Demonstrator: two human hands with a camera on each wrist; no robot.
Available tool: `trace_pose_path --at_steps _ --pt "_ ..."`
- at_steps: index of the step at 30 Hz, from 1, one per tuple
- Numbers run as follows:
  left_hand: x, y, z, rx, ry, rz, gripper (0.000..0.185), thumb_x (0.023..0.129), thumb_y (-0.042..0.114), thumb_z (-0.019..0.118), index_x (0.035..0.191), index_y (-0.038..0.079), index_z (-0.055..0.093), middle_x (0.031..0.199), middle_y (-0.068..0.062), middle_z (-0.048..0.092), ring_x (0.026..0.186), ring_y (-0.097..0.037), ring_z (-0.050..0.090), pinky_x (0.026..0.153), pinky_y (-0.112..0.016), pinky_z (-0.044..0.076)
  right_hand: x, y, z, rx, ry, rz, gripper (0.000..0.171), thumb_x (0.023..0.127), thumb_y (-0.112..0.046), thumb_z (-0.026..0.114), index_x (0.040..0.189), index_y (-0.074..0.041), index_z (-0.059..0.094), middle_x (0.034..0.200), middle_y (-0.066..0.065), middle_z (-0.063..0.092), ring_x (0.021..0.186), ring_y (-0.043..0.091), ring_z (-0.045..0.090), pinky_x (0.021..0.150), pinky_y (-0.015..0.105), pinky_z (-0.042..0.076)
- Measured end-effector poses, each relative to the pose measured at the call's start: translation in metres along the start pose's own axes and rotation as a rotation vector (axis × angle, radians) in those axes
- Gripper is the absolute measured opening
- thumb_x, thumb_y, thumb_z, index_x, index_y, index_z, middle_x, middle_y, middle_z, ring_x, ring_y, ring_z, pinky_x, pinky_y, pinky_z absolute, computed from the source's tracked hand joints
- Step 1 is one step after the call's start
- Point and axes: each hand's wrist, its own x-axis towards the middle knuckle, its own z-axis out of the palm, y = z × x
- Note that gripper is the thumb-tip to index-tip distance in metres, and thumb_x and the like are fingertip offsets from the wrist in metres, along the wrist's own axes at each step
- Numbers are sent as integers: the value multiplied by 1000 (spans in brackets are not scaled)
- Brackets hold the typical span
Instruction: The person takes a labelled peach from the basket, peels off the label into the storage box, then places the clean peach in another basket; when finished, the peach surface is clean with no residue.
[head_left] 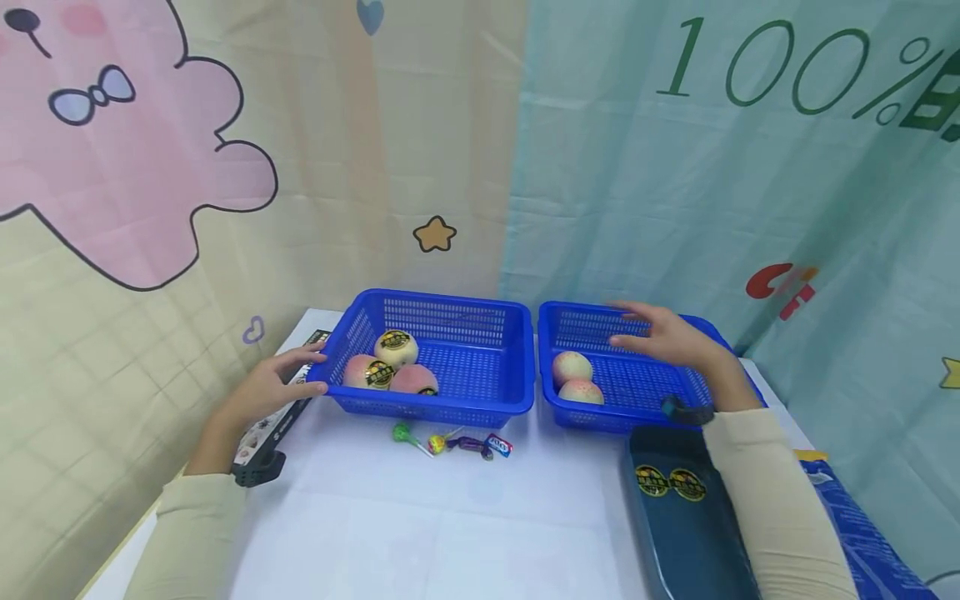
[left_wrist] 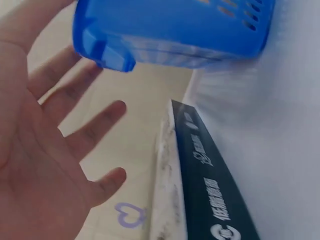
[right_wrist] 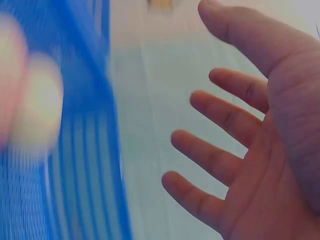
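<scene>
My left hand (head_left: 275,389) is at the left end of a blue plastic basket (head_left: 480,408), fingers spread and fingertips right at its rim; the left wrist view shows the palm beside the basket's corner. Inside this basket lie three peaches (head_left: 414,379) with black-and-gold stickers. Over a second blue basket (head_left: 592,422) on the right hovers my right hand (head_left: 663,336), fingers loosely extended and holding nothing. Two pale pink peaches (head_left: 572,368) sit at that basket's left end. They appear blurred in the right wrist view, left of the spread fingers.
Several wrapped candies, among them a green lollipop (head_left: 402,432), lie before the left basket. A dark tray (head_left: 686,542) with two round stickers stands front right, partly under the right forearm. Beyond it is a blue package (head_left: 862,517). A long black-and-white box (left_wrist: 205,170) lies at left.
</scene>
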Motion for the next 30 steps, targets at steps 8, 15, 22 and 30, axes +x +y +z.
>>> trace_pose_path --at_steps 8,15,22,30 --pt "-5 -10 13 -123 47 -14 51 90 8 78 133 -10 58 156 -24 36 147 -46 20 115 -62 20 113 -95 99 44 -278 -294 58 99 -22 69 152 -14 48 155 8 45 137 36 46 105 52 45" --pt "-9 -13 14 -125 81 -32 50 89 10 79 131 -9 60 155 -23 38 148 -45 20 115 -63 19 167 -136 178 33 -599 -400 46 101 -3 60 146 -10 55 155 6 44 142 22 39 112 36 39" --pt "-8 -10 14 -112 89 -47 51 90 12 78 133 -9 59 155 -24 37 148 -44 20 115 -63 20 170 -149 190 -133 -706 -345 53 101 10 48 144 -19 59 151 -3 49 143 19 38 114 33 35" --pt "-7 -8 10 -120 82 -33 50 91 10 77 134 -9 58 156 -23 37 148 -45 20 115 -64 19 176 -142 185 -259 -598 -222 63 95 -1 68 150 -24 48 151 3 46 135 21 44 109 37 42"
